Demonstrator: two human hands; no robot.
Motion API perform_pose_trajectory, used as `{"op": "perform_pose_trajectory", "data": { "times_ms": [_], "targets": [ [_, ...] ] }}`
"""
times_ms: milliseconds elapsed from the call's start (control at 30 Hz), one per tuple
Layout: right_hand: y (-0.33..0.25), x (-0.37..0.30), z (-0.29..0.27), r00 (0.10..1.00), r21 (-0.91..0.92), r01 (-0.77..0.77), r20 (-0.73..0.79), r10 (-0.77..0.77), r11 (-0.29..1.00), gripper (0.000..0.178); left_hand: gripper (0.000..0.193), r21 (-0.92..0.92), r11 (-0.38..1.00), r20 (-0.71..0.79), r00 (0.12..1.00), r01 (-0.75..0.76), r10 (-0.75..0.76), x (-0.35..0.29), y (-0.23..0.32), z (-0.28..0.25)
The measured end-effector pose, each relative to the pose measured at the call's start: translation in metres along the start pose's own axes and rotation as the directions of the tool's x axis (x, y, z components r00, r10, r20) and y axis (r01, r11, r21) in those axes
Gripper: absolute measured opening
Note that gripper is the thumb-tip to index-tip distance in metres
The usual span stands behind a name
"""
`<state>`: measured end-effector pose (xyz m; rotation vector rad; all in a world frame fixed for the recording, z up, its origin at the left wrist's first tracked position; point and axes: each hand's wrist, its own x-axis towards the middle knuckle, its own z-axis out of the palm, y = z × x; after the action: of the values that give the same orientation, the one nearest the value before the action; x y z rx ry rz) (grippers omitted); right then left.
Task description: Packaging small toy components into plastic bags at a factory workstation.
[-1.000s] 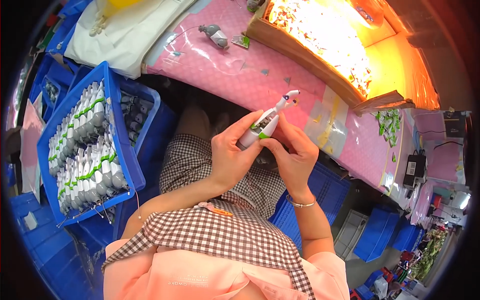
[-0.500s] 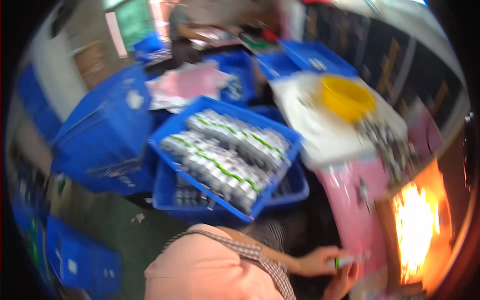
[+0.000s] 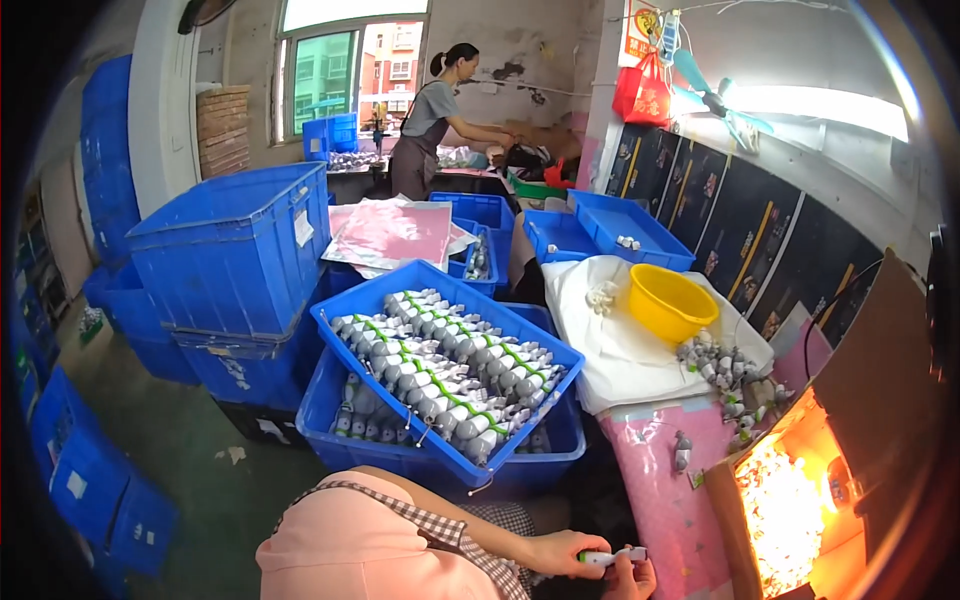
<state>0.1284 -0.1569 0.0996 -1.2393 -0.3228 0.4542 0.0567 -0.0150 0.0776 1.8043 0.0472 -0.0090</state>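
Low in the view, my left hand (image 3: 556,551) is closed around a small white plastic piece with a green band (image 3: 597,557). My right hand (image 3: 632,579) pinches the other end of it, where a whitish tip shows; the fingers partly hide the piece. Both hands are over the near edge of a pink-covered table (image 3: 662,480). Farther along that table lie a single grey-and-white piece (image 3: 682,452) and a loose heap of similar pieces (image 3: 728,372). A tilted blue tray (image 3: 440,445) holds packed rows of grey-and-white pieces with green bands.
The tray rests on a larger blue bin (image 3: 335,445). Stacked blue bins (image 3: 235,250) stand at left. A yellow basin (image 3: 672,303) sits on white sheeting (image 3: 580,330). A brightly lit cardboard box (image 3: 735,520) stands close at right. A person (image 3: 425,130) works at the far table.
The view has swung and steadied from a blur. My hands appear lower and farther left in the picture, still on the piece. The far person's upper body has come into view.
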Motion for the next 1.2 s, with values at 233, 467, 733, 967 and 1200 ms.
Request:
{"op": "perform_pose_trajectory", "data": {
  "times_ms": [233,467,733,967,1200],
  "targets": [
    [0.039,0.027,-0.032,0.711,0.423,0.024,0.630,-0.312,0.906,0.021,0.027,-0.485,0.785,0.415,0.891,0.387,-0.183,-0.014,0.027,-0.025],
    [-0.067,-0.002,0.014,0.659,-0.437,-0.156,0.622,0.423,0.886,0.030,0.026,0.629,0.715,0.128,0.948,-0.305,0.292,-0.057,0.064,-0.056],
    [-0.050,-0.003,0.067,0.221,-0.188,0.975,0.889,-0.401,0.121,0.018,0.024,-0.270,0.920,0.259,0.942,0.284,-0.215,-0.078,0.045,-0.087],
    [-0.024,0.016,0.133,0.016,-0.249,0.905,0.830,-0.558,-0.346,0.020,0.027,-0.606,0.739,0.130,0.953,0.294,-0.273,-0.125,0.062,-0.148],
    [-0.023,0.028,0.120,0.435,-0.557,0.831,0.657,-0.616,-0.007,0.042,0.033,0.402,0.763,-0.772,0.635,0.507,-0.015,-0.210,0.007,-0.405]
  ]
}}
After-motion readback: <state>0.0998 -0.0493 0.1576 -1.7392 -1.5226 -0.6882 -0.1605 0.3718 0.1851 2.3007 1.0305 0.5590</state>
